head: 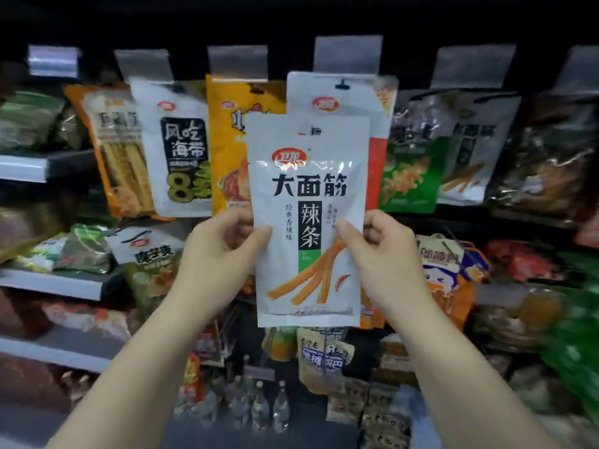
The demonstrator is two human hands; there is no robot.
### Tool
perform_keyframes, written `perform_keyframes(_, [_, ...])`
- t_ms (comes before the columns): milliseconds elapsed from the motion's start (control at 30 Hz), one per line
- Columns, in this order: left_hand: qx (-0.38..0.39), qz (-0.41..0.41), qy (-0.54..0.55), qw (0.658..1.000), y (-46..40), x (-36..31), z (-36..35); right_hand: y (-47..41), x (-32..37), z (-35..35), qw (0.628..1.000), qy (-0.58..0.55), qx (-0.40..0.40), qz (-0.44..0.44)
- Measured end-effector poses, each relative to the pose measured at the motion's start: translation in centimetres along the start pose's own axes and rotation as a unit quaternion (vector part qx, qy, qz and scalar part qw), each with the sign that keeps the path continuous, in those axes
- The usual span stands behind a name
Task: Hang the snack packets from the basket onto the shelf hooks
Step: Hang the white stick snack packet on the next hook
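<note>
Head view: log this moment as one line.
stage: packet raised toward hook | left hand: grips white packet | right hand: grips it | hook: holds matching packet | hung: not yet

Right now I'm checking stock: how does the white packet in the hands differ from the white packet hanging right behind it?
The held packet is pinched by the left hand and right hand; the hanging packet sits on a hook. The held one is fully visible, the hanging one mostly covered. Both are white with a red logo.

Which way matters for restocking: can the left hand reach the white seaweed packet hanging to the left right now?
Probably not at once. The left hand is pinching the held white packet together with the right hand. Nothing stands before the seaweed packet, so once freed, the way looks open.
</note>
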State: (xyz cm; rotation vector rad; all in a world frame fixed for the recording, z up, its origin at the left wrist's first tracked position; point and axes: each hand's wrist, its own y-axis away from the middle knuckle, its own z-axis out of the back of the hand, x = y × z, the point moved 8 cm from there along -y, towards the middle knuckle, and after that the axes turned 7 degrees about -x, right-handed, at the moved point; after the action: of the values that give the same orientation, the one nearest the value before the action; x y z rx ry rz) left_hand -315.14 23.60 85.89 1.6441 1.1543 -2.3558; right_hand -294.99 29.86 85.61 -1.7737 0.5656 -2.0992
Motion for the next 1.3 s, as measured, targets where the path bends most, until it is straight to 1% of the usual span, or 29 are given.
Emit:
perform_keyframes(200, [0.055, -0.006, 0.014, 0.998, -1.9, -1.7, -13.2, -4.5, -3.7, 10.9, 0.995, 0.049, -0.081, -0.02])
perform_keyframes(300, [0.067, -0.011, -0.002, 0.998, -2.5, -1.9, -17.7, -6.4, -5.9, 13.9, 0.993, 0.056, -0.093, -0.039])
perform_keyframes(433, [0.087, -0.007, -0.001, 0.996, -3.3, -2.0, -21.7, -8.5, -7.9, 16.4, 0.991, 0.074, -0.106, -0.048])
perform_keyframes(533, [0.097, -0.005, 0.004, 0.995, -4.0, -2.5, -24.1, -9.7, -8.8, 18.1, 0.99, 0.066, -0.113, -0.053])
perform_keyframes(667, [0.104, -0.029, 0.0, 0.994, -4.8, -4.1, -27.1, -11.0, -10.2, 20.6, 0.988, 0.041, -0.14, -0.059])
perform_keyframes(800, [0.109, -0.048, 0.016, 0.993, -5.0, -5.9, -30.0, -11.9, -10.0, 23.6, 0.983, 0.037, -0.176, -0.033])
perform_keyframes(900, [0.105, -0.069, 0.026, 0.992, -5.1, -7.5, -31.6, -12.4, -8.9, 25.6, 0.98, 0.024, -0.199, 0.002])
perform_keyframes(1000, [0.096, -0.084, 0.037, 0.991, -4.9, -8.5, -32.4, -12.7, -8.0, 26.6, 0.978, 0.022, -0.204, 0.044])
perform_keyframes(1067, [0.093, -0.09, 0.046, 0.991, -4.5, -8.7, -32.5, -12.5, -8.0, 26.9, 0.978, 0.014, -0.202, 0.055])
perform_keyframes(1167, [0.089, -0.079, 0.066, 0.991, -3.5, -8.3, -32.2, -11.9, -8.2, 26.9, 0.979, 0.004, -0.195, 0.064])
perform_keyframes(1300, [0.084, -0.076, 0.082, 0.99, -3.3, -8.6, -31.7, -11.9, -8.5, 26.8, 0.98, -0.02, -0.193, 0.052])
